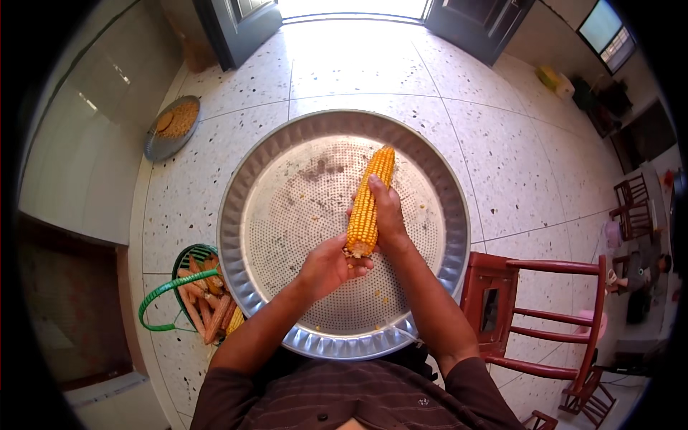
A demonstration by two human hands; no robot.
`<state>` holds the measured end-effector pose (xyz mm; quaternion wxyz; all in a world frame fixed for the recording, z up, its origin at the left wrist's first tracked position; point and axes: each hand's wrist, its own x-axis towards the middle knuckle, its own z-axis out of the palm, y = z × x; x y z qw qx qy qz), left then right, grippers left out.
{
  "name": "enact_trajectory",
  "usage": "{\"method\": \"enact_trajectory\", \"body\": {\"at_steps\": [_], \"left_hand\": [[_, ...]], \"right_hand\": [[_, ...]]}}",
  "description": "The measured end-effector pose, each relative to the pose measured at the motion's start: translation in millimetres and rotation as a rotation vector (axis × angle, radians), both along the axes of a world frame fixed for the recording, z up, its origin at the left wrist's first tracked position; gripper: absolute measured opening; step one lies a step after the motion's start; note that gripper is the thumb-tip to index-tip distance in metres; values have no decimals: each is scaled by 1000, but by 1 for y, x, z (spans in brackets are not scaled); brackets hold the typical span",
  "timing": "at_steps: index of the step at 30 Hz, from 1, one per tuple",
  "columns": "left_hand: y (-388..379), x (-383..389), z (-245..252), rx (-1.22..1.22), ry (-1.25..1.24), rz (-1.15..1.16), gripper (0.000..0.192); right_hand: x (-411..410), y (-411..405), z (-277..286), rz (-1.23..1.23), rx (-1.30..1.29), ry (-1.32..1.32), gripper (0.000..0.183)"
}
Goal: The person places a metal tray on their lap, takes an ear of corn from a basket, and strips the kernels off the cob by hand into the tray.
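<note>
My right hand [388, 212] is wrapped around a yellow corn cob [366, 207], its thumb lying along the rows of kernels. The cob slants, its narrow tip pointing away from me and its butt end towards me. At that butt end my left hand [330, 266] is cupped, thumb against the cob's side and fingers under the end; whether it grips is unclear. Loose kernels or bits show near these fingers. Below both hands lies a large round metal pan [344, 344] with a perforated, stained bottom and fluted wall. A few loose kernels [384, 300] are scattered in it.
Left of the pan stands a green basket [156, 293] with bare cobs [201, 309] and some yellow corn. Farther left, a metal dish [156, 153] holds kernels [183, 118]. A red wooden chair [553, 317] is close on the right. Another person [647, 269] is at far right.
</note>
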<state>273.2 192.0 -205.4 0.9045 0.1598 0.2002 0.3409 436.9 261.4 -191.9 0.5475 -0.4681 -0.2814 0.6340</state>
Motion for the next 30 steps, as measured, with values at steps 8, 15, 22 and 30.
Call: {"method": "enact_trajectory", "body": {"at_steps": [8,15,22,30], "left_hand": [[-2,4,-5,43,2,44,46],[-1,4,0,31,61,38,43],[-1,7,-8,83,242,32,38],[0,1,4,-51,110,21,44]], "right_hand": [[-1,1,-2,-4,3,-27,44],[-2,1,-1,-10,1,-34,42],[-8,3,-7,12,78,-292,42],[-3,0,-9,8,26,-109,42]]}}
